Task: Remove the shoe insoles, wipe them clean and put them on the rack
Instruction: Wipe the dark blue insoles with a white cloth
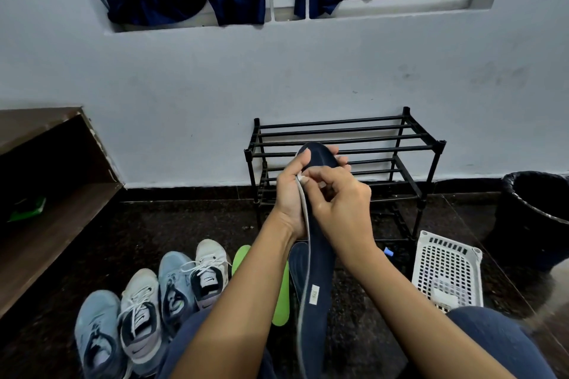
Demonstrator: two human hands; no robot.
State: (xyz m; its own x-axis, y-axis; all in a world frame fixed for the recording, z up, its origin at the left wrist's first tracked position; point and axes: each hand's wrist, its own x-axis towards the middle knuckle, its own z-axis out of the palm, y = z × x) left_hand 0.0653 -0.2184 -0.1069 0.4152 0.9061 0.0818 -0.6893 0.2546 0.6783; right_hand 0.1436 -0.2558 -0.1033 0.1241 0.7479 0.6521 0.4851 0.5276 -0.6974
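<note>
Knees [498, 344] in blue trousers framed two hands busy with a navy insole [320, 255].
At frame centre the left hand [288, 197] gripped the insole's left edge, and the right hand [341, 209] pinched a white scrap [303, 179] against it. Behind them stood the black rack [338, 126]; a second navy insole [297, 268], a green insole [281, 301] and four shoes [172, 280] lay on the floor, lower left.

Your left grip [289, 194] holds a navy insole [321, 258] by its edge, toe end up, and your right grip [341, 206] pinches a small white wipe [303, 178] against it. The black shoe rack [338, 132] stands at twelve o'clock. Four sneakers [154, 295] sit at eight, a green insole [281, 298] at six and a white basket [446, 268] at four.
</note>
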